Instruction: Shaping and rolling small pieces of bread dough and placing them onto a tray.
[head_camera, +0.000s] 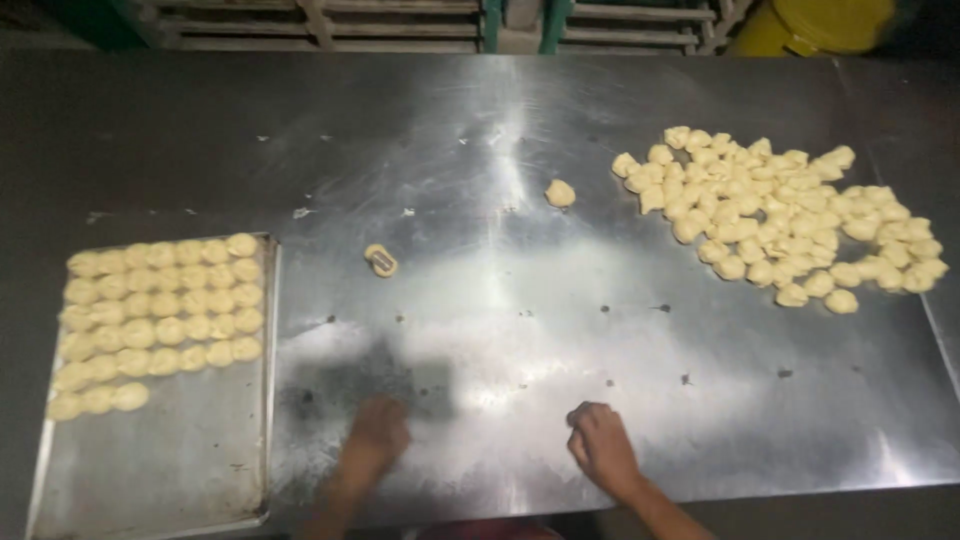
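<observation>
My left hand (375, 438) rests on the steel table (500, 330) near its front edge, blurred, fingers curled down; whether it holds anything I cannot tell. Close beside it on the right, my right hand (600, 445) is closed into a loose fist on the table, with nothing visible in it. A metal baking tray (190, 450) at the left carries rows of round pale dough pieces (160, 315). At the far right lies a heap of several unshaped dough lumps (790, 215). One single lump (560, 193) lies apart, and a small stamped piece (381, 261) sits mid-table.
Crumbs and dark specks dot the steel surface. Beyond the far edge stand wooden pallets (330, 25) and a yellow bin (815, 25). The tray's near half is bare metal.
</observation>
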